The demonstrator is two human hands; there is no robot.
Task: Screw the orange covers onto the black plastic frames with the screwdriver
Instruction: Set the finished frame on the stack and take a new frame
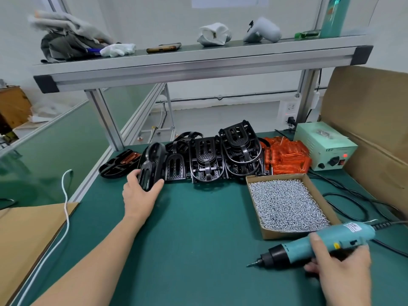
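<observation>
I am at an assembly bench in a small factory workshop. The landmark is an open cardboard box of screws [287, 234] on my green work mat [198, 228]. Behind it lie heaps of identical black frames [205, 160] and orange covers [287, 155]. Behind it to the right sits a power supply box [324, 146] with a red lamp lit. High above it runs an aluminium shelf [198, 69]. In front of it is a corded electric screwdriver [318, 244].

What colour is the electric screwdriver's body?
The electric screwdriver is teal with a black collar, held in the right hand; head view.
</observation>
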